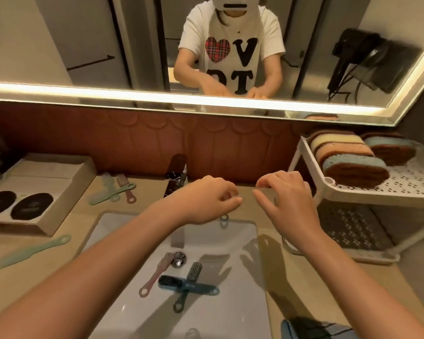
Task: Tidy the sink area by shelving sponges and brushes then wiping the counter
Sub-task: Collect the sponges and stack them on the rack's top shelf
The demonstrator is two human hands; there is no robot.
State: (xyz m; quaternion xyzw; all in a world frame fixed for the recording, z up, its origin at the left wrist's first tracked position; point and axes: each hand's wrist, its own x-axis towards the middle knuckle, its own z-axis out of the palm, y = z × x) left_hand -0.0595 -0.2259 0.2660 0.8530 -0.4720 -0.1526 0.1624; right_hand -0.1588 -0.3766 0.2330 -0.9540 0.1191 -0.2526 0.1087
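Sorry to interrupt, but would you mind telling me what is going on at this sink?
A person is tidying a bathroom sink area. Both the left hand and the right hand hover over the back of the sink; whether either holds anything is unclear. Sponges already sit on the white shelf rack to the right. Three brushes remain in the basin: a pink brush, a blue brush and a grey-green brush crossed under it. More brushes lie on the counter to the left.

We find bare counter [252,189] behind the sink [233,241], hemmed by the faucet [175,178] leftward and the shelf rack [367,192] with its sponges [348,160] rightward.
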